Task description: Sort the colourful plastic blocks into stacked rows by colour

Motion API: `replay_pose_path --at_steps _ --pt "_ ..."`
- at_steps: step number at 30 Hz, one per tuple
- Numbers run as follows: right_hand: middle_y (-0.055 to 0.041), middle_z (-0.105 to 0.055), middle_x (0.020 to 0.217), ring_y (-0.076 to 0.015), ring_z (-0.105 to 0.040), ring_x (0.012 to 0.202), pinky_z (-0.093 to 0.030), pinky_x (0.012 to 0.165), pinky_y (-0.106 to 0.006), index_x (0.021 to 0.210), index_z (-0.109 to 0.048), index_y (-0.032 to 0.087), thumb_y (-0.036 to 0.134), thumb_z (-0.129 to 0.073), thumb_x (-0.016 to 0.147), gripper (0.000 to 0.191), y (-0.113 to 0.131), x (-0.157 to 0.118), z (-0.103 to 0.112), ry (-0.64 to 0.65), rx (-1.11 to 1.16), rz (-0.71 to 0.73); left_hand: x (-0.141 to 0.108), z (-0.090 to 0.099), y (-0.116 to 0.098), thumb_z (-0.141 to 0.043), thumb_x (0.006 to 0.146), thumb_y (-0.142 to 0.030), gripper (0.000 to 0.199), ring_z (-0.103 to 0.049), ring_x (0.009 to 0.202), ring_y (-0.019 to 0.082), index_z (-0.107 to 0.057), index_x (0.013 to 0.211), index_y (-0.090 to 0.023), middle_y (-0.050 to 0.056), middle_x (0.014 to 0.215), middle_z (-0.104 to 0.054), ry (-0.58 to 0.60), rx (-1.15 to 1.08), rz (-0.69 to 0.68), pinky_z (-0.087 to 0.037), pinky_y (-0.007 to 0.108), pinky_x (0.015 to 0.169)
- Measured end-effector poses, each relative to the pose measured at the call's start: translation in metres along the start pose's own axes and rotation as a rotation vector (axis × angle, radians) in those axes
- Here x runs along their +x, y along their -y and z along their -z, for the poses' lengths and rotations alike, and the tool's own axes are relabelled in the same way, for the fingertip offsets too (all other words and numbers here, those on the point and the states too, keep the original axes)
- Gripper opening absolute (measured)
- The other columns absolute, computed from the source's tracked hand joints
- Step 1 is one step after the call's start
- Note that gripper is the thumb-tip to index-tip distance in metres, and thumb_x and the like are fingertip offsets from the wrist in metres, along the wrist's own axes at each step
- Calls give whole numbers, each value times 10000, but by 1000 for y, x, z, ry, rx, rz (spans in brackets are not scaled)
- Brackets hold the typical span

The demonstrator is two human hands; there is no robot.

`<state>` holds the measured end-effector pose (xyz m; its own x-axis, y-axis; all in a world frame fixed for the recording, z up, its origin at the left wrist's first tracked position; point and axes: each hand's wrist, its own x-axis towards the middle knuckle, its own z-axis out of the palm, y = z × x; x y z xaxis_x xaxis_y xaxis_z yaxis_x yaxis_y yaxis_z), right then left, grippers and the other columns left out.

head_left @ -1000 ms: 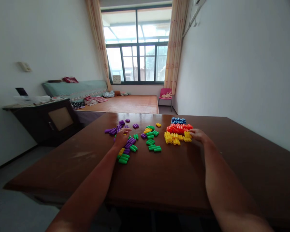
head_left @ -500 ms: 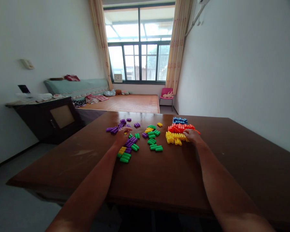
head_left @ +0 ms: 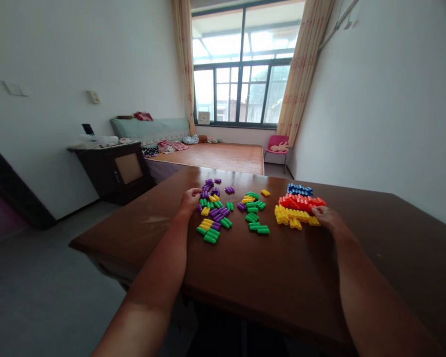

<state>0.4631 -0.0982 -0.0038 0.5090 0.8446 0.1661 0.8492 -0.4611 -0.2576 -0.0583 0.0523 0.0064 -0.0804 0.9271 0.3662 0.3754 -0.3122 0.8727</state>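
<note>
My left hand (head_left: 191,200) rests at the left edge of a loose heap, fingers reaching forward beside the purple plastic building blocks (head_left: 205,194); it appears to hold nothing. Green blocks (head_left: 211,235) and yellow blocks (head_left: 207,224) lie in the same heap, some of them joined. My right hand (head_left: 326,218) is at the right end of the block rows, its fingertips close together against them; whatever is between them is hidden. There, a yellow block row (head_left: 295,216) lies nearest me, a red block row (head_left: 301,201) behind it and a blue block row (head_left: 300,190) farthest back.
More green blocks (head_left: 252,217) and a single yellow block (head_left: 265,192) lie between the heap and the rows. The brown table (head_left: 267,277) has its front edge near my forearms. Beyond stand a bed (head_left: 223,154), a pink chair (head_left: 278,143) and a dark cabinet (head_left: 111,166).
The view has turned left, so the scene sits farther right. My left hand has drawn back from over the purple blocks to their left side. My right hand has slid right along the rows.
</note>
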Motion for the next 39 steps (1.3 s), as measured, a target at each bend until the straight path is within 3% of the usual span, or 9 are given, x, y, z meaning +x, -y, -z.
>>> replay_pose_path --at_steps 3,6,9,14,19,24,27,32,39 --pt "-137 -708 995 -252 -658 850 -452 697 -325 1072 -694 183 418 -422 894 401 2 -2 2 -74 44 3 -4 -6 4 -576 768 -183 218 -674 857 206 -708 937 -141 90 927 -724 109 208 -57 -528 325 818" --pt "-142 -699 1027 -256 -652 879 -450 729 -332 1122 -671 181 410 -424 895 407 8 -6 3 -166 80 34 -11 -15 0 -548 755 -98 339 -603 1092 243 -709 1041 -184 97 1136 -687 159 435 -229 -449 379 989" --pt "-133 -691 1052 -246 -648 905 -449 762 -325 1134 -664 182 387 -426 896 394 18 -11 4 -207 102 93 -14 -24 -8 -503 746 -26 487 -495 1240 249 -684 1138 -252 66 1284 -620 224 549 -361 -389 407 1055" --pt "-107 -702 1013 -251 -649 904 -458 768 -332 1143 -655 208 396 -432 899 380 32 -18 5 -178 98 102 -13 -32 -15 -548 776 -83 388 -554 1134 249 -710 1066 -283 64 1169 -666 340 628 -338 -418 376 1000" --pt "-111 -702 1019 -255 -644 906 -463 799 -349 1135 -658 204 349 -422 900 363 41 -25 12 -230 106 151 -14 -29 -14 -584 812 -191 252 -578 1026 252 -711 1026 -228 94 1029 -655 292 643 -367 -436 361 956" --pt "-120 -674 1120 -246 -625 967 -458 886 -371 1132 -651 173 293 -395 906 362 81 -43 26 -379 272 336 -25 -36 -42 -486 879 -189 316 -568 1034 213 -664 1140 -191 91 1060 -609 168 347 -464 -438 346 979" --pt "-93 -665 1135 -220 -631 936 -486 868 -363 1130 -646 206 326 -413 917 338 123 -65 30 -304 439 555 -43 -50 -64 -527 863 -212 356 -581 999 184 -628 1205 -219 58 1059 -611 325 144 -496 -486 306 903" --pt "-71 -628 1196 -161 -635 802 -533 726 -308 1193 -613 267 400 -518 893 342 176 -103 19 4 631 856 -75 -75 -83 -667 773 -238 498 -617 894 149 -561 1260 -241 8 965 -644 566 -36 -448 -511 236 765" --pt "-35 -693 901 -171 -639 760 -531 717 -307 1059 -655 223 482 -610 831 347 190 -114 10 147 757 803 -89 -76 -96 -704 754 -292 462 -639 855 138 -580 1196 -235 2 948 -677 628 -110 -397 -513 224 738"
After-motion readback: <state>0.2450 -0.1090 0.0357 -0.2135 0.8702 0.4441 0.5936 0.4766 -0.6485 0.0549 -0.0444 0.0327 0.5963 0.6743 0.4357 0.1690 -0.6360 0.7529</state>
